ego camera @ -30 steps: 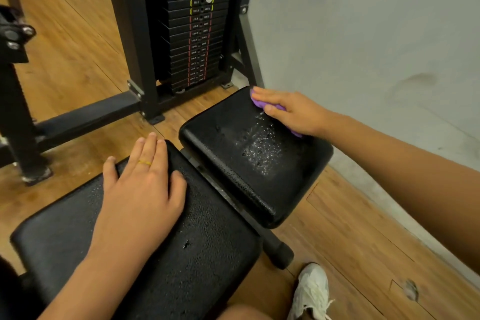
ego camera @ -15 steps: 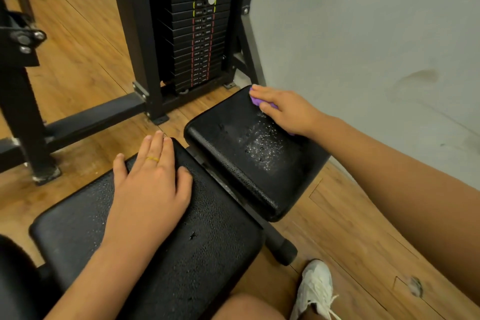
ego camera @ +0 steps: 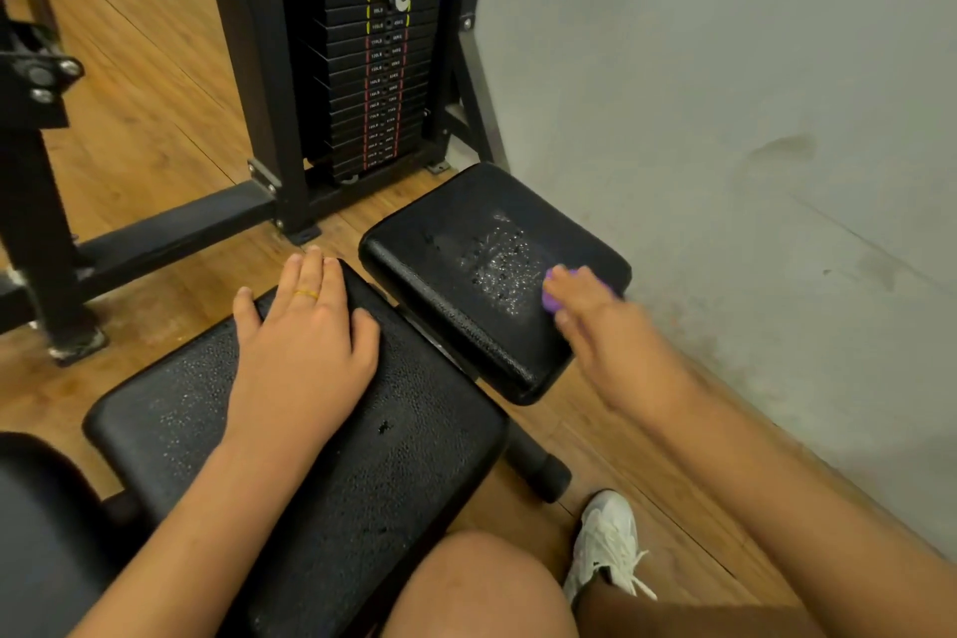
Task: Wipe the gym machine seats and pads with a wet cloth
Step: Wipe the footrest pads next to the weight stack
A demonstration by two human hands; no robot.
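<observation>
Two black padded seats sit side by side. On the near, larger pad point(ego camera: 362, 471) my left hand point(ego camera: 305, 342) lies flat with the fingers spread, a yellow ring on one finger. The far, smaller pad point(ego camera: 445, 244) has water droplets glinting in its middle. My right hand point(ego camera: 600, 321) presses a purple cloth point(ego camera: 553, 298) onto that pad's right near side; only a small part of the cloth shows under the fingers, and the hand is blurred.
A black weight stack point(ego camera: 380, 42) in its frame stands just behind the pads. A grey wall point(ego camera: 725, 119) runs close along the right. Black frame bars point(ego camera: 171, 228) cross the wooden floor on the left. My knee and white shoe point(ego camera: 606, 544) are below.
My right hand has dragged the purple cloth from the small pad's far corner toward me along its right side. The left hand stays flat on the near pad.
</observation>
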